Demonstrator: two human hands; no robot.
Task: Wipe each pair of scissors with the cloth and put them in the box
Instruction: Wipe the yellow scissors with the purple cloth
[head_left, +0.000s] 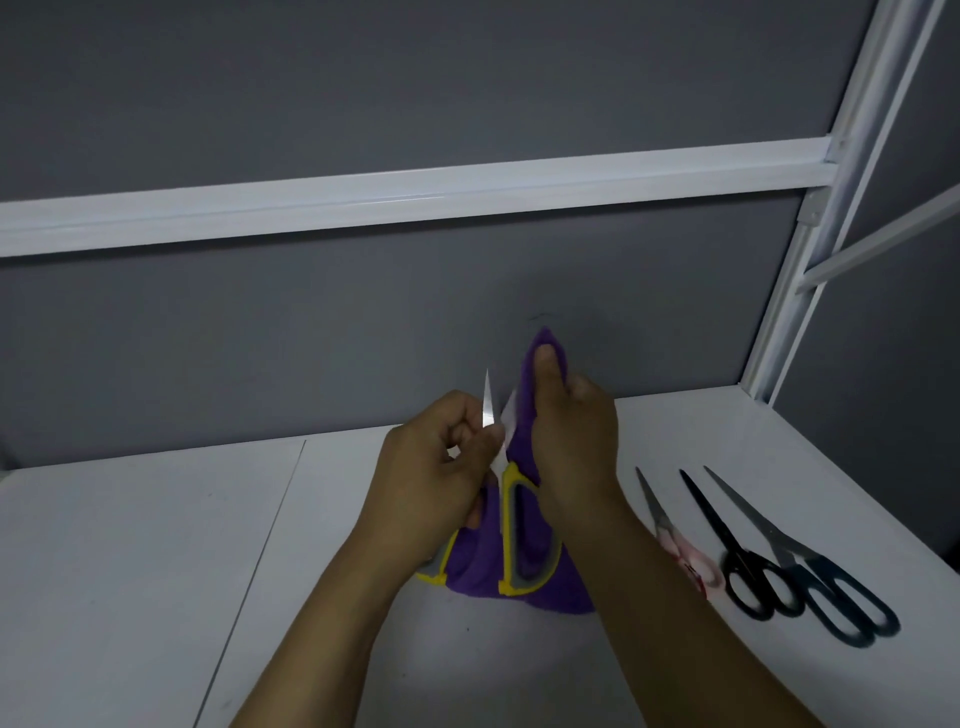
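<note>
Holding the yellow-and-grey-handled steel scissors (511, 525) upright and splayed above the white desk (156, 545), the left hand (436, 467) pinches one bare blade to steady it. The right hand (571, 447) closes its grip on the purple cloth (523, 410) wrapped over the other blade, likely wiping it. Pink-handled scissors (675, 540), black-handled scissors (737, 561) and dark-blue-handled scissors (831, 592) lie alongside, seemingly waiting; no box shows.

Two forearms enter over the near edge of the white table (130, 571): the left forearm (322, 634) and the right forearm (691, 623), both bare along all their visible length. Above the table's middle, the left hand (431, 467) and right hand (571, 447) are bare too. The right thumbnail (544, 356) is short and rounded.
</note>
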